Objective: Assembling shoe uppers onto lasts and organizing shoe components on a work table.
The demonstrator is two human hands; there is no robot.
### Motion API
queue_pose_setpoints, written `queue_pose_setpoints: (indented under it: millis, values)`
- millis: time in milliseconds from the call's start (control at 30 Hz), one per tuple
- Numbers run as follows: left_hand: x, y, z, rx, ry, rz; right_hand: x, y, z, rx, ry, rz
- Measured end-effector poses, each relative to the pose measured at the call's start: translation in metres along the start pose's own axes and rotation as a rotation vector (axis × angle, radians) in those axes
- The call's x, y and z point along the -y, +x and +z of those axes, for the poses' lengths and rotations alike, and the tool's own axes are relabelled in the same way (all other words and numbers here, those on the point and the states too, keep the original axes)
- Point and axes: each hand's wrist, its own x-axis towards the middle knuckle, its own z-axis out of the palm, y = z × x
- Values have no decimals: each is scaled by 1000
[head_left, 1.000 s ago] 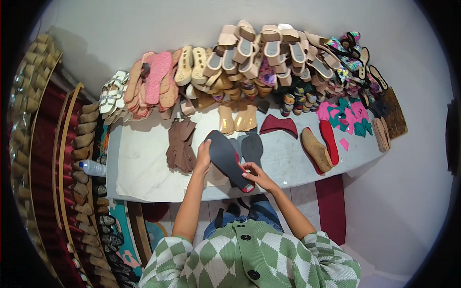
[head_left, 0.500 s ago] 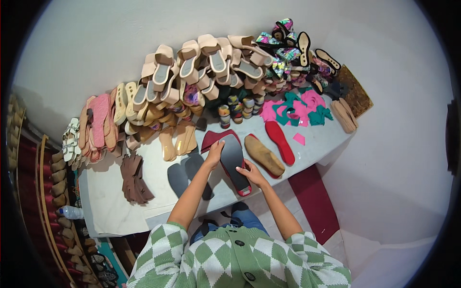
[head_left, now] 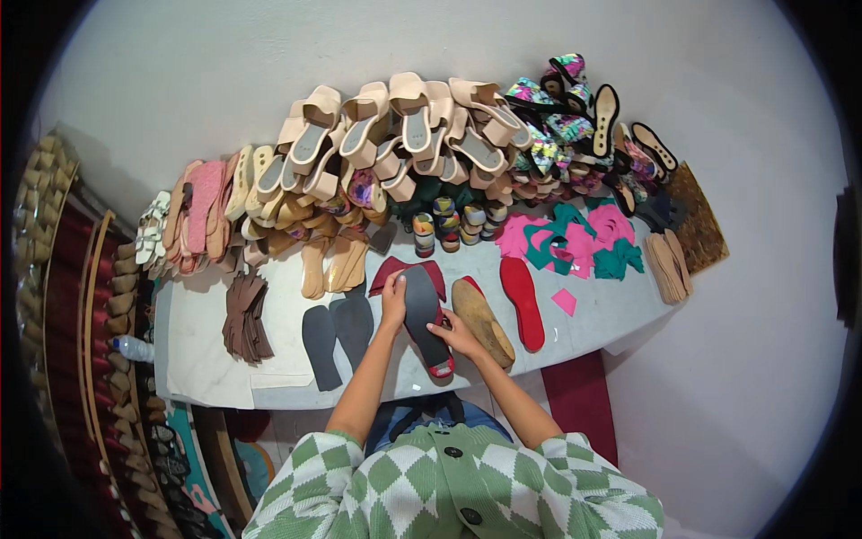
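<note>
Soles: two dark grey soles [head_left: 337, 331] are laid flat just left of the black sole | left hand [head_left: 393, 304] is closed on the black sole [head_left: 424, 313] at its upper left edge | right hand [head_left: 460, 339] is clamped on its lower right edge | tan sole [head_left: 482, 320] and red sole [head_left: 523, 301] are laid just right, on the white table [head_left: 206, 368]

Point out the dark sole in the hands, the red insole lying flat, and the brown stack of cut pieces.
dark sole [head_left: 422, 310], head view, middle of its upper face
red insole [head_left: 523, 301], head view, mid-length
brown stack [head_left: 245, 316], head view, top piece
</note>
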Motion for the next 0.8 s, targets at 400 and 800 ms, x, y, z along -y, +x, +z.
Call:
queue_pose_setpoints:
  millis: [400,800]
  values:
    - [-7,-13,-3,-181,236,188,31,55,17,-440,-327,-278]
    - [-7,-13,14,-135,226,284,65,76,16,-618,-648,-297]
